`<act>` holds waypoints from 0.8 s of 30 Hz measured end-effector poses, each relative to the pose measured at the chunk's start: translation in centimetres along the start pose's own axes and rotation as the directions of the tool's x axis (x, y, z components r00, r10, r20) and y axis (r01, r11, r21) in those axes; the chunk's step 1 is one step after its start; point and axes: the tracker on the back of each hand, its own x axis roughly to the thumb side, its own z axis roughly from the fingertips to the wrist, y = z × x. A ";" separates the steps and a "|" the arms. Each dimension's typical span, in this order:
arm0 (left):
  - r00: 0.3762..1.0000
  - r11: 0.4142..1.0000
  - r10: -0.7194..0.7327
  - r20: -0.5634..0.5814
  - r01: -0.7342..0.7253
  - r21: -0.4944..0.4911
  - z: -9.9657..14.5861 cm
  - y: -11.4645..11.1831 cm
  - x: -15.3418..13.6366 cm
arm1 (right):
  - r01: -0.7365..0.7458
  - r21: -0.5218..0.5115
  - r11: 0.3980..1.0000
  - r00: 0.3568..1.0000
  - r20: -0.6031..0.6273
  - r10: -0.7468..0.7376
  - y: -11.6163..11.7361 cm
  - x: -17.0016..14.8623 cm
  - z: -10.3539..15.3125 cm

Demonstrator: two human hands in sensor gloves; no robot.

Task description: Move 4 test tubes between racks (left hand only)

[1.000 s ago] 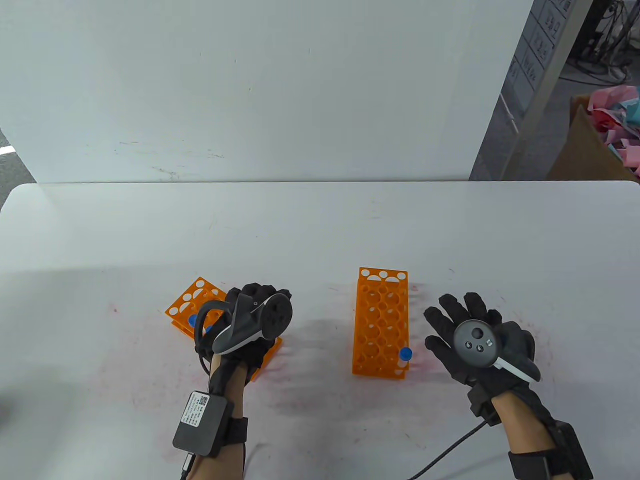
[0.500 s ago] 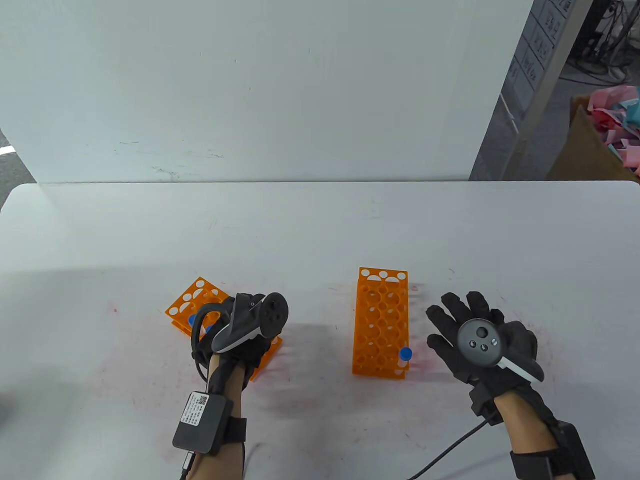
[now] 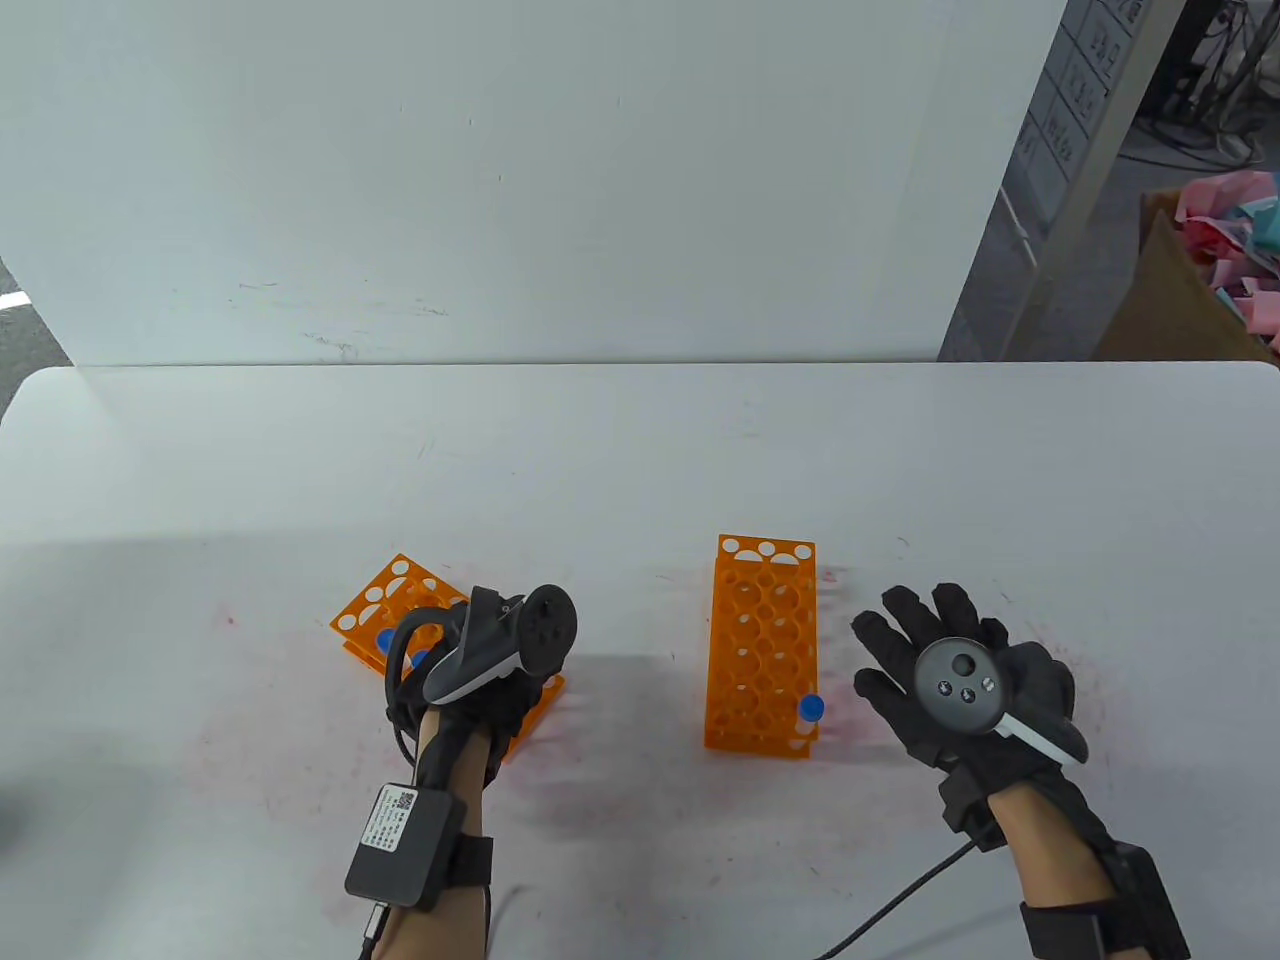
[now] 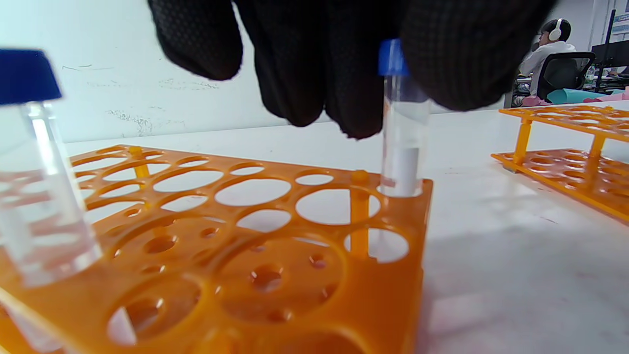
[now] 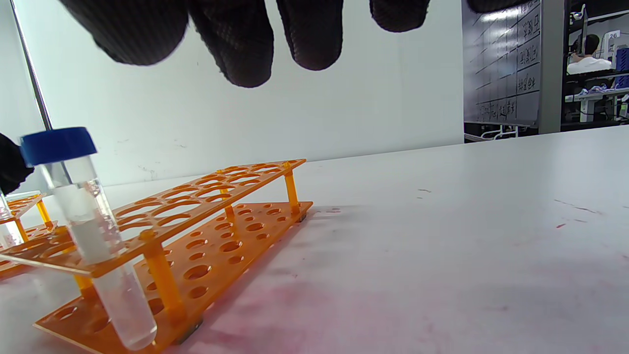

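My left hand (image 3: 500, 645) is over the near end of the left orange rack (image 3: 385, 600). In the left wrist view its fingertips (image 4: 354, 98) pinch the blue cap of a clear test tube (image 4: 402, 147) that stands in a corner hole of that rack (image 4: 275, 206). Another blue-capped tube (image 4: 34, 187) stands in the rack close to the camera; two blue caps (image 3: 384, 640) show in the table view. The right orange rack (image 3: 760, 640) holds one blue-capped tube (image 3: 810, 710) at its near right corner, also seen in the right wrist view (image 5: 83, 221). My right hand (image 3: 930, 650) rests flat, fingers spread, right of that rack.
A white panel (image 3: 520, 180) stands behind the table's far edge. A cardboard box with coloured paper (image 3: 1220, 260) stands off the table at far right. Cables trail from both wrists toward the near edge.
My left hand's fingers have curled down under the tracker onto the tube at the left rack's near end. My right hand has shifted slightly and stays flat.
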 end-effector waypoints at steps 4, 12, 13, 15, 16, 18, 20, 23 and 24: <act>1.000 1.000 -0.001 0.003 0.001 0.003 0.0 0.0 0.0 | 0.001 0.002 1.000 1.000 0.000 -0.001 0.0 0.0 0.0; 1.000 0.999 0.004 0.007 -0.004 0.043 0.4 1.1 0.0 | 0.003 0.000 1.000 1.000 0.000 -0.003 0.0 0.0 0.0; 1.000 0.999 0.004 0.008 -0.004 0.051 0.4 1.3 0.1 | 0.002 0.001 1.000 1.000 0.001 -0.002 0.0 0.0 0.0; 1.000 0.998 0.007 0.012 -0.008 0.068 0.6 1.8 0.2 | 0.001 0.002 1.000 1.000 0.002 -0.001 0.0 0.0 0.0; 1.000 0.997 0.007 0.015 -0.008 0.073 0.7 2.0 0.3 | 0.001 0.002 1.000 1.000 0.002 -0.001 0.0 0.0 0.0; 1.000 0.995 0.000 0.019 -0.002 0.095 0.9 2.5 0.5 | 0.000 0.003 1.000 1.000 0.002 0.000 0.0 0.0 0.0; 1.000 0.994 -0.002 0.023 0.000 0.111 1.1 3.0 0.7 | -0.001 0.003 1.000 1.000 0.002 0.001 0.0 0.0 0.0; 0.999 0.991 0.001 0.035 -0.006 0.136 1.3 3.5 1.0 | 0.003 0.002 1.000 1.000 0.001 -0.003 -0.1 0.0 0.0; 0.999 0.990 0.002 0.040 -0.007 0.142 1.4 3.7 1.1 | 0.003 0.002 1.000 1.000 0.001 -0.003 0.0 0.0 0.0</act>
